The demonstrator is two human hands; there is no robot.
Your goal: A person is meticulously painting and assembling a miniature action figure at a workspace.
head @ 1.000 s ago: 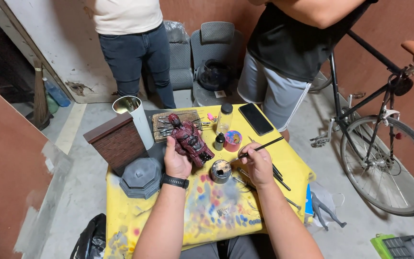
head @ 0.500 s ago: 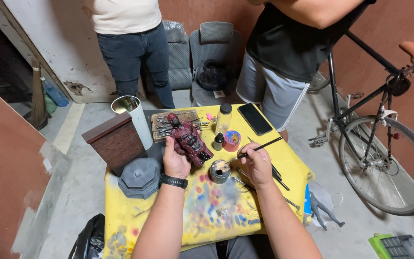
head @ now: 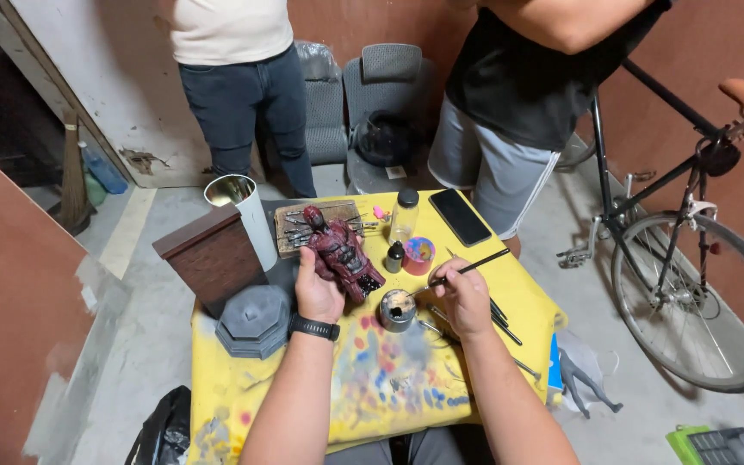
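A person's left hand (head: 316, 288), a black watch (head: 314, 328) on its wrist, is wrapped around the lower part of a dark red painted figurine (head: 341, 251), holding it tilted above a yellow, paint-smeared table (head: 243, 396). The right hand (head: 462, 297) pinches a thin paintbrush (head: 458, 272) between closed fingers, the bristle end dipped at the rim of a small round paint pot (head: 397, 310) that stands on the table between the two hands. Just beyond the pot stand a small dark dropper bottle (head: 395, 256) and a pink-and-blue round container (head: 418, 255), with a clear bottle with a black cap (head: 404, 215) behind them. A black phone (head: 460, 217) lies flat near the table's far right corner. More brushes (head: 501, 316) lie on the cloth beside the right hand. Behind the figurine sits a tray of tools (head: 316, 226); to its left a tall white cylinder (head: 247, 217) stands upright next to a brown wooden box (head: 213, 255), and a grey octagonal base (head: 254, 320) rests at the table's left edge. A grey unpainted figure (head: 583, 383) lies on the floor by the right side of the table. Two people stand at the far side, one in dark jeans (head: 243, 108), one in grey shorts (head: 492, 172). A bicycle (head: 691, 258) leans at the right wall, and grey car seats (head: 363, 103) stand against the back wall
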